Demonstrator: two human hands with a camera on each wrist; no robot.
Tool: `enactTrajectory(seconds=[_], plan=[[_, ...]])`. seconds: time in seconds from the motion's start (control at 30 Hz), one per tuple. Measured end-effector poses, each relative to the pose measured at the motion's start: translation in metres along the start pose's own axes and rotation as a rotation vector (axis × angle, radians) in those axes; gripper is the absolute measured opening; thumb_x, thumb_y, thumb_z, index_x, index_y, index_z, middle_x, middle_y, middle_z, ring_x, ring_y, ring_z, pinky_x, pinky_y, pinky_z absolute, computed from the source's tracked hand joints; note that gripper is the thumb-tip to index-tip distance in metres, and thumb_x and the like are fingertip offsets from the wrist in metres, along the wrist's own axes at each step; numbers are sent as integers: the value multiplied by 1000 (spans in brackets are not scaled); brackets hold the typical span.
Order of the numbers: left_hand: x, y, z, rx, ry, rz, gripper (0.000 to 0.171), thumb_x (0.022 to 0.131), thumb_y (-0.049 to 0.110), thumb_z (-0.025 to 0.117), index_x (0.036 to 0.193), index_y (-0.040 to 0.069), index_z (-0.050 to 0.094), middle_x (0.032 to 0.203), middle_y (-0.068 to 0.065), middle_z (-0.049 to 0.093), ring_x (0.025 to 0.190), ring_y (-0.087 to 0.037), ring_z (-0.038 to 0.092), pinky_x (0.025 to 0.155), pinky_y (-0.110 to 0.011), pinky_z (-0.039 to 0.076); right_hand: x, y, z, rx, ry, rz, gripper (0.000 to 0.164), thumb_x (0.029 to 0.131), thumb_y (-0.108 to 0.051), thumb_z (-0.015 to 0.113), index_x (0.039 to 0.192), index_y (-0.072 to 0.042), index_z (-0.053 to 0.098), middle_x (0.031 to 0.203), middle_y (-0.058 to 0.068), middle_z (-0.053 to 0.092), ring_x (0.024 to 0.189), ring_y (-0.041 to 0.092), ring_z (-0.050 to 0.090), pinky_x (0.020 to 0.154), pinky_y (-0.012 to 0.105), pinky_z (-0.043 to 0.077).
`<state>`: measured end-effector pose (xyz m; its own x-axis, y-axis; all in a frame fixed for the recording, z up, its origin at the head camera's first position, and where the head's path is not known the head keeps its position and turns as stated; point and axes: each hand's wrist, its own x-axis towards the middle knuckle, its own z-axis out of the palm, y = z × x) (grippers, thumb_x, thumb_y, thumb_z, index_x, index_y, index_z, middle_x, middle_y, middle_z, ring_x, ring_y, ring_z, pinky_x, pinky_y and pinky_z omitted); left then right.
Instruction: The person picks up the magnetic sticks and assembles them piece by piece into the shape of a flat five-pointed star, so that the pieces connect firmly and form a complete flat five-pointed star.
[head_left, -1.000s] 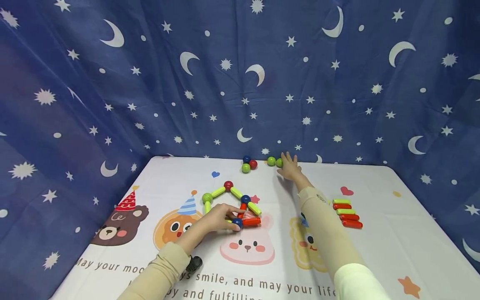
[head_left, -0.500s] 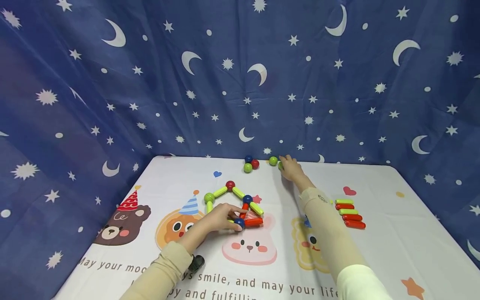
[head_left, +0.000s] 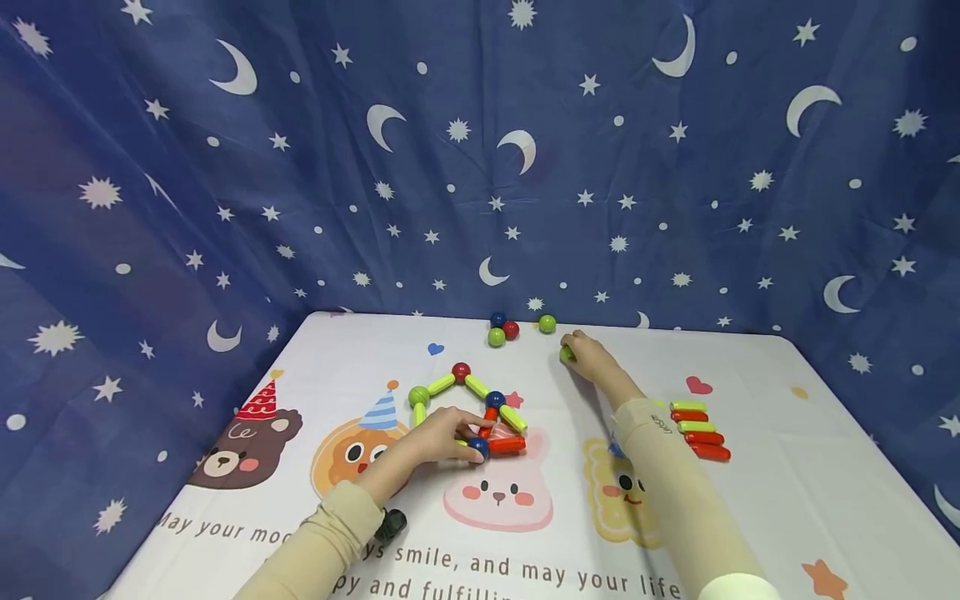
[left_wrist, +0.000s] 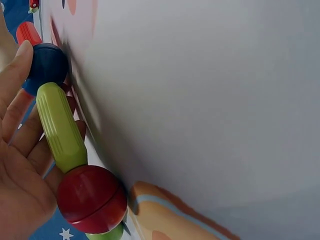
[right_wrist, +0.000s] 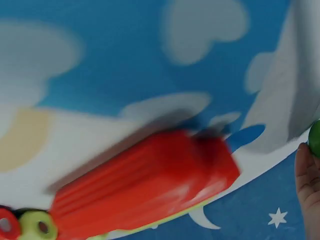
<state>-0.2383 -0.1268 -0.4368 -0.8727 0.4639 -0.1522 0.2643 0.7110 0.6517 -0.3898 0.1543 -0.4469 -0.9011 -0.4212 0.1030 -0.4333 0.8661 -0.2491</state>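
Note:
My left hand pinches a blue ball, part of a ring of magnetic balls and rods. In the left wrist view the thumb rests on that blue ball; a yellow-green rod joins it to a red ball. A red rod sticks out from the blue ball to the right. Around the ring sit another red ball, a green ball and a second blue ball. Farther back, my right hand holds a loose green ball in its fingertips.
By the curtain lie a loose green ball and a cluster of a blue ball, a red ball and a green ball. Right of the right forearm, red rods and yellow-green rods lie in a row.
My right hand was spread over the green balls at the back, then closed round one and drew it slightly toward me. The left hand keeps its hold on the blue ball.

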Motion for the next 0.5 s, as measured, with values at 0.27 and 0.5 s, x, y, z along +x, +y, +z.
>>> enactTrajectory(seconds=[0.27,0.5], plan=[[1,2,2,0,0,7,52,75,19,79,123,13,63,109,-13,69,101,-24,65,93,-42,49,-28,-1,-9,236,57,38,33,87,-7,65,115,9,56,103,23,61,92,32,61,85,43,50],[0,1,4,3,9,3,53,75,20,79,124,11,62,104,-11,71,97,-20,65,93,-41,48,-53,-21,-13,497,133,53,34,87,-8,64,116,9,57,107,27,63,91,36,65,80,41,54]])
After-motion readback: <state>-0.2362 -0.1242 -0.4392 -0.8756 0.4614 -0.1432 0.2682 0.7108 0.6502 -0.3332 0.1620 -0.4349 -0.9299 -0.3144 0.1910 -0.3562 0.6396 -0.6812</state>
